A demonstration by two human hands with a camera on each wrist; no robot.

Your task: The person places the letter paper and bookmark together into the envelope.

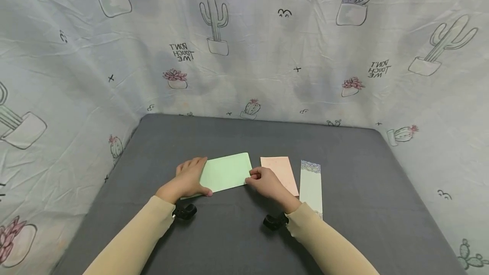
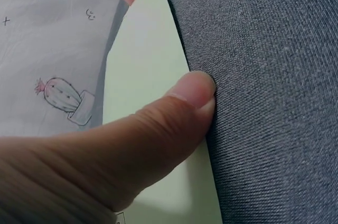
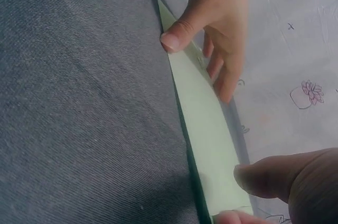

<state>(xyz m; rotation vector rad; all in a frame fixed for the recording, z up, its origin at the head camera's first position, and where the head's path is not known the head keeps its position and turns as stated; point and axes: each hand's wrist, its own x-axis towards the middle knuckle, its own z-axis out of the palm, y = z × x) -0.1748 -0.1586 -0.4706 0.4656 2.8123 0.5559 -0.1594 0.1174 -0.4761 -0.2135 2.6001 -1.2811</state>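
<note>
A flat, light green rectangle of paper, envelope-like in shape, lies slightly slanted on the grey table. Across its left end spreads my left hand; the thumb presses on the near edge and the fingers reach to the far edge. The right hand pinches the paper's right end near its corner, thumb on top and a fingertip at the edge. Just beyond the right hand is a pink paper, partly covered by that hand and wrist.
A narrow pale strip with a speckled blue band lies right of the pink paper, its lower end behind the right sleeve. A black wrist camera hangs under each wrist. White cloth printed with cacti surrounds the table.
</note>
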